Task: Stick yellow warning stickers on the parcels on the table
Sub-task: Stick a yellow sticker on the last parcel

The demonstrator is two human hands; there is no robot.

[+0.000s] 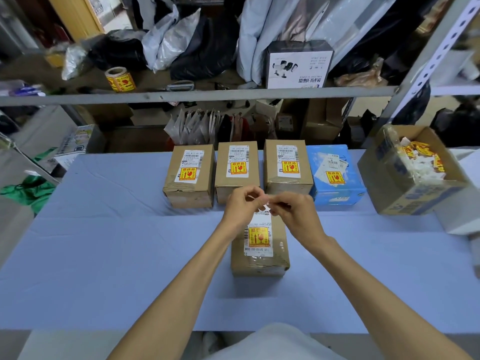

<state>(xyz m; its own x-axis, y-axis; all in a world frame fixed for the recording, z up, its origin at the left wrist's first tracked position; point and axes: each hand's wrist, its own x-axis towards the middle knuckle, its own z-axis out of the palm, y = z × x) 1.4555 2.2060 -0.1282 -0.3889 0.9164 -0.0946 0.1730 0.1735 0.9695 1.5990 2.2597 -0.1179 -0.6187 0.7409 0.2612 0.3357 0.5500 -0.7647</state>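
Note:
A brown parcel (259, 258) lies in the middle of the blue table (104, 242), with a yellow warning sticker (258, 237) on its white label. Above its far end my left hand (240, 206) and my right hand (291, 211) meet, fingers pinched together on a small white scrap of paper (265, 206). Behind them stand three brown parcels (191, 175), (237, 170), (287, 167) and a blue parcel (336, 175), each bearing a yellow sticker. A roll of yellow stickers (119, 79) sits on the shelf at the back left.
An open cardboard box (405, 193) holding used sticker backing stands at the table's right. A grey metal shelf rail (207, 96) crosses above the row of parcels, with bags and a white box (298, 64) on the shelf. Green bags (28, 190) lie at the left.

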